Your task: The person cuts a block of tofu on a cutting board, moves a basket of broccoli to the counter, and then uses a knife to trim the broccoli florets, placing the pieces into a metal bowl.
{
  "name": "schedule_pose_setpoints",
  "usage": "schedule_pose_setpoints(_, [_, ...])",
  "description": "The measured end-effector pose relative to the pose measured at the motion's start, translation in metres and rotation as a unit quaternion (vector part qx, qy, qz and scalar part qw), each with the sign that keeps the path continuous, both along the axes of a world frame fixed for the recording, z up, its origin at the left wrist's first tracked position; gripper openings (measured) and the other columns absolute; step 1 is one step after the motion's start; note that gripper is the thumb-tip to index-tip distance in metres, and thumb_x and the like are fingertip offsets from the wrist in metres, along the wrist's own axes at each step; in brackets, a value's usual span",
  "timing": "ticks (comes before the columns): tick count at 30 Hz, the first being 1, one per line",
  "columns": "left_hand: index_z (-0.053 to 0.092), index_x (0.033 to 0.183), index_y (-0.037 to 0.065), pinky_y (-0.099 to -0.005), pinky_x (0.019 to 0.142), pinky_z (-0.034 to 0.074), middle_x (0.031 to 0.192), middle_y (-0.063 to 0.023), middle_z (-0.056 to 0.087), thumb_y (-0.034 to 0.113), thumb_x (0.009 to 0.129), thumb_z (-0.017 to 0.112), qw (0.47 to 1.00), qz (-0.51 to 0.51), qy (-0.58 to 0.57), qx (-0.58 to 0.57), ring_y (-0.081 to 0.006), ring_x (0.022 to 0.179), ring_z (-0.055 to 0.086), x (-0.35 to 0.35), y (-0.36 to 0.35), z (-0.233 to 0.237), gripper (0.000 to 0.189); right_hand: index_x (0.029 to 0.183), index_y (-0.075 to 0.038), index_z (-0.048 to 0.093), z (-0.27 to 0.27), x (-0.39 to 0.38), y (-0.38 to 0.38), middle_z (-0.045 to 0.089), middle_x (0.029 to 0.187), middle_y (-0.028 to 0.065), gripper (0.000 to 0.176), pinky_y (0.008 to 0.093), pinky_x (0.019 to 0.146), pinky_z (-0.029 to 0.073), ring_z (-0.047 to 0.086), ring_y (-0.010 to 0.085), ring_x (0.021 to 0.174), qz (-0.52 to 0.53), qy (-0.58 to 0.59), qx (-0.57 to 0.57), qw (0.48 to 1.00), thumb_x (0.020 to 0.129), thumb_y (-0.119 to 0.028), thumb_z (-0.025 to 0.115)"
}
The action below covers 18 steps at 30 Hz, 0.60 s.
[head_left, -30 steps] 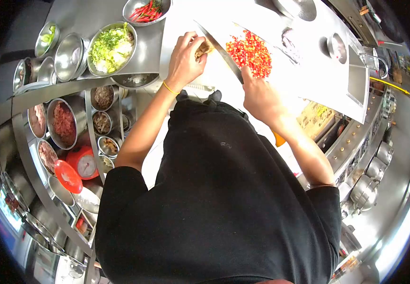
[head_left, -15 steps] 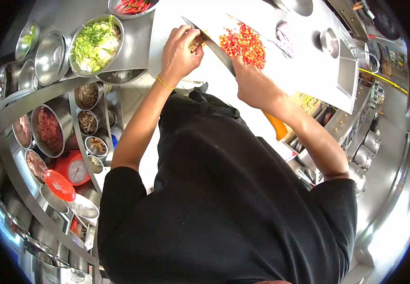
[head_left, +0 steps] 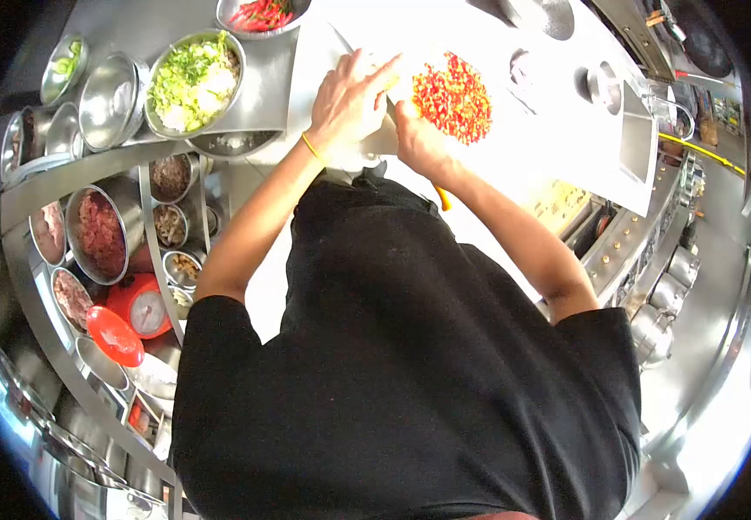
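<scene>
Well, my two hands have just come close together, to the left of the chopped red chilli pile (head_left: 453, 97). My left hand (head_left: 349, 100) is open, with its fingers spread out and lying over the knife (head_left: 381, 137). My right hand (head_left: 423, 143) is closed up tight, and I think it has the knife handle in it, but the fist hides the handle. The blade looks turned onto its wide, flat side. To me that means pushing down with a flat palm, not slicing. I can't tell what is under the blade, because the left hand covers it.

The chilli pile sits just past my right fingers, so a big swing to the right could knock bits about. There is more room on the near side of the pile, but bright light hides some of the white board (head_left: 308, 65) there. The board's left edge is near my left hand, well to the left of the pile.

Past that edge, the bowl of chopped greens (head_left: 194, 87) is further left of the pile. The bowl of whole red chillies (head_left: 263, 16) is left and further away. A small steel bowl (head_left: 603, 87) stands well to the pile's right, before the sink (head_left: 638, 152).
</scene>
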<state>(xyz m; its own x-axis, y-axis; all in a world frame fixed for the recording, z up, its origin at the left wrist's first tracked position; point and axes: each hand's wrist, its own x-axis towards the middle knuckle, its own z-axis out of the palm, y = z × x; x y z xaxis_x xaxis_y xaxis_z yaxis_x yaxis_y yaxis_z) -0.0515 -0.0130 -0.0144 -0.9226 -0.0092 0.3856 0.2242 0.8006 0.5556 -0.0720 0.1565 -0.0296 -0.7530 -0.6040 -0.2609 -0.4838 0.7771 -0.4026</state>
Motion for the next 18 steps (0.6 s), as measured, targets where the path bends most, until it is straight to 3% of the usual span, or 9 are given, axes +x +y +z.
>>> schedule_pose_setpoints(3, [0.058,0.115,0.016,-0.0429,0.076,0.048,0.108,-0.0108,0.053,0.018,0.080,0.058,0.992,-0.079,-0.005,-0.098,-0.0309,0.096,0.052,-0.011,-0.009,-0.014,0.036,0.096,0.002,0.041,0.012,0.007,0.002,0.055,0.065,0.0228,0.016,0.0493,0.055,0.045,0.059,0.0406,0.060,0.014,0.036,-0.023,0.999,0.079,0.002,0.042])
schedule_pose_setpoints(6, [0.058,0.114,0.017,-0.0441,0.077,0.048,0.110,-0.0109,0.053,0.022,0.082,0.056,0.989,-0.085,-0.031,-0.115,-0.0318,0.098,0.052,-0.010,-0.009,-0.011,0.033,0.097,0.005,0.041,0.022,0.036,0.043,0.058,0.070,0.0264,0.018,0.0481,0.060,0.047,0.060,0.0404,0.067,0.069,0.092,-0.039,0.993,0.079,0.003,0.042])
schedule_pose_setpoints(8, [0.057,0.115,0.017,-0.0447,0.078,0.048,0.110,-0.0112,0.054,0.022,0.082,0.056,0.988,-0.076,-0.038,-0.125,-0.0324,0.101,0.052,-0.012,-0.009,-0.020,0.033,0.094,0.004,0.044,0.061,0.063,0.080,0.059,0.073,0.0250,0.013,0.0459,0.059,0.047,0.061,0.0398,0.068,-0.018,-0.103,0.083,0.991,0.082,0.000,0.046])
schedule_pose_setpoints(10, [0.054,0.118,0.018,-0.0456,0.080,0.048,0.112,-0.0126,0.053,0.024,0.083,0.056,0.991,-0.046,-0.056,-0.109,-0.0341,0.104,0.053,-0.011,-0.006,-0.029,0.036,0.100,0.002,0.049,0.092,0.074,0.129,0.060,0.071,0.0210,0.019,0.0416,0.055,0.047,0.061,0.0352,0.062,0.012,-0.100,0.122,0.987,0.084,-0.007,0.052])
schedule_pose_setpoints(12, [0.053,0.119,0.018,-0.0453,0.082,0.048,0.112,-0.0130,0.054,0.024,0.082,0.057,0.986,-0.043,-0.126,-0.097,-0.0345,0.103,0.055,-0.010,-0.007,-0.003,0.038,0.114,-0.002,0.050,0.147,0.060,0.156,0.059,0.068,0.0184,0.030,0.0373,0.054,0.047,0.060,0.0291,0.057,-0.064,-0.218,0.101,0.968,0.086,-0.012,0.054])
schedule_pose_setpoints(14, [0.052,0.121,0.017,-0.0450,0.083,0.047,0.112,-0.0134,0.054,0.025,0.082,0.058,0.975,-0.043,-0.200,-0.086,-0.0349,0.102,0.056,-0.005,-0.005,0.008,0.040,0.122,-0.003,0.047,0.161,0.036,0.189,0.056,0.061,0.0184,0.036,0.0378,0.054,0.046,0.058,0.0250,0.055,-0.068,-0.133,0.123,0.981,0.088,-0.012,0.052])
schedule_pose_setpoints(15, [0.051,0.122,0.016,-0.0435,0.082,0.048,0.112,-0.0151,0.053,0.024,0.081,0.061,0.975,-0.031,-0.207,-0.081,-0.0351,0.099,0.057,-0.008,-0.004,0.008,0.043,0.121,-0.002,0.047,0.164,0.019,0.194,0.056,0.061,0.0206,0.034,0.0393,0.055,0.045,0.062,0.0273,0.057,-0.089,-0.080,0.130,0.984,0.089,-0.014,0.051])
schedule_pose_setpoints(16, [0.051,0.122,0.015,-0.0420,0.082,0.049,0.112,-0.0167,0.053,0.023,0.080,0.063,0.974,-0.020,-0.211,-0.075,-0.0353,0.095,0.058,-0.012,-0.004,0.009,0.045,0.119,-0.006,0.050,0.157,-0.004,0.199,0.061,0.072,0.0244,0.033,0.0458,0.062,0.049,0.062,0.0397,0.071,-0.083,-0.025,0.106,0.991,0.087,-0.015,0.054])
schedule_pose_setpoints(18, [0.050,0.123,0.014,-0.0400,0.082,0.049,0.112,-0.0161,0.054,0.022,0.079,0.064,0.980,-0.003,-0.195,-0.028,-0.0320,0.096,0.059,-0.017,-0.010,0.003,0.047,0.114,-0.008,0.053,0.129,-0.058,0.194,0.061,0.071,0.0235,0.030,0.0455,0.062,0.049,0.062,0.0400,0.070,-0.083,0.053,0.072,0.992,0.086,-0.018,0.057])
